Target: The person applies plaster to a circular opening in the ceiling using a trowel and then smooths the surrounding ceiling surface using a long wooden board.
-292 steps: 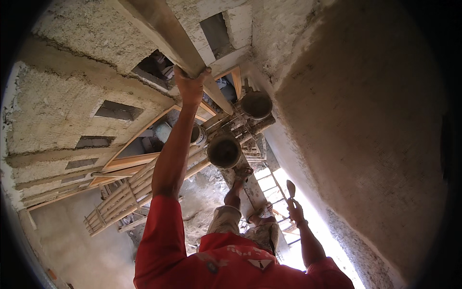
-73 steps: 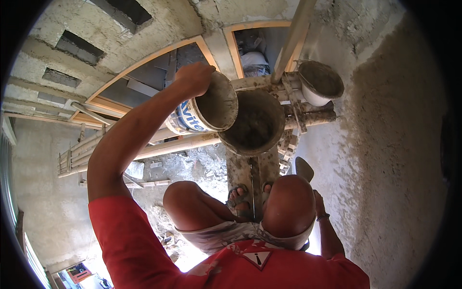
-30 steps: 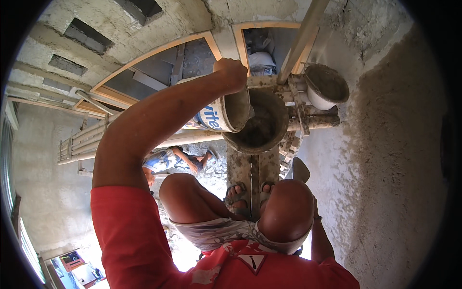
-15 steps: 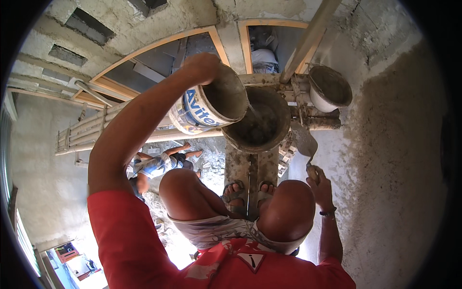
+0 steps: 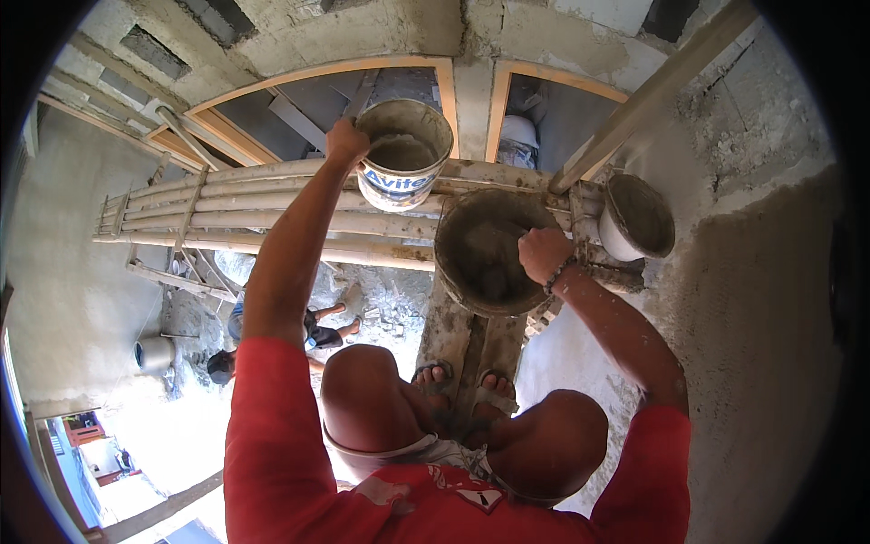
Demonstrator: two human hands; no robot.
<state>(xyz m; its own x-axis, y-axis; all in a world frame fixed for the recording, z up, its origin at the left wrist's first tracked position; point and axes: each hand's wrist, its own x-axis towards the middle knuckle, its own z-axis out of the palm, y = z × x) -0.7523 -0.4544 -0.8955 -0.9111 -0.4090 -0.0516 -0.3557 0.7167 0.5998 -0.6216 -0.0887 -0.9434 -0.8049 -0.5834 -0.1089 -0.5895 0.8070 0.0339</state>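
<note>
My left hand (image 5: 346, 140) grips the rim of a small white bucket (image 5: 403, 154) with a blue label, held upright above the scaffold poles, grey mortar inside. My right hand (image 5: 544, 254) is closed at the right rim of a big round mortar pan (image 5: 471, 245) in front of my knees. It appears to hold a trowel, whose blade is hidden down in the pan. I squat on a narrow plank (image 5: 462, 335), sandalled feet (image 5: 435, 374) side by side.
A second mortar-caked bucket (image 5: 634, 218) hangs right of the pan by the rough plastered wall (image 5: 752, 299). Bamboo scaffold poles (image 5: 272, 222) run left. A long wooden batten (image 5: 652, 91) leans at upper right. Far below, a person (image 5: 308, 331) crouches near a white bucket (image 5: 156, 352).
My left hand has swung the small bucket from tipped over the pan back upright and up-left. My right hand has moved from beside my knee up into the pan.
</note>
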